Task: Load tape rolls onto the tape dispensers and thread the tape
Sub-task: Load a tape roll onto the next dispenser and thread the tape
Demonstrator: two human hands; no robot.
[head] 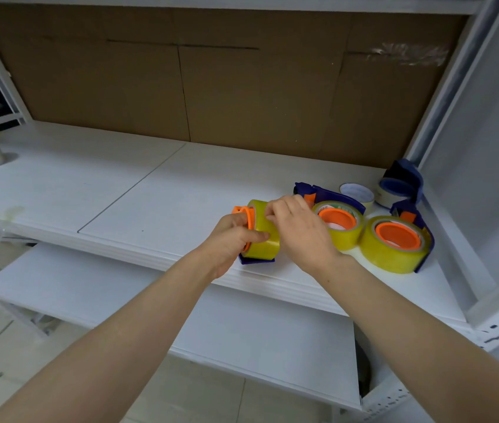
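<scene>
Wide room over the shelf (104, 184) leftward; rightward two loaded dispensers (396, 242) and spare rolls (356, 193) near the post (448, 87).

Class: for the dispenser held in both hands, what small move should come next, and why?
Probably: the right hand peels the free end off the yellow tape roll. The roll already sits on the orange hub of the blue dispenser, the left hand grips it, right fingertips pinch at its top; no strip is drawn out yet.

head cam | wide-angle, facing forward and down | close above white flat worktop (150, 190) | brown cardboard backing (242, 87) fills upper frame
</scene>
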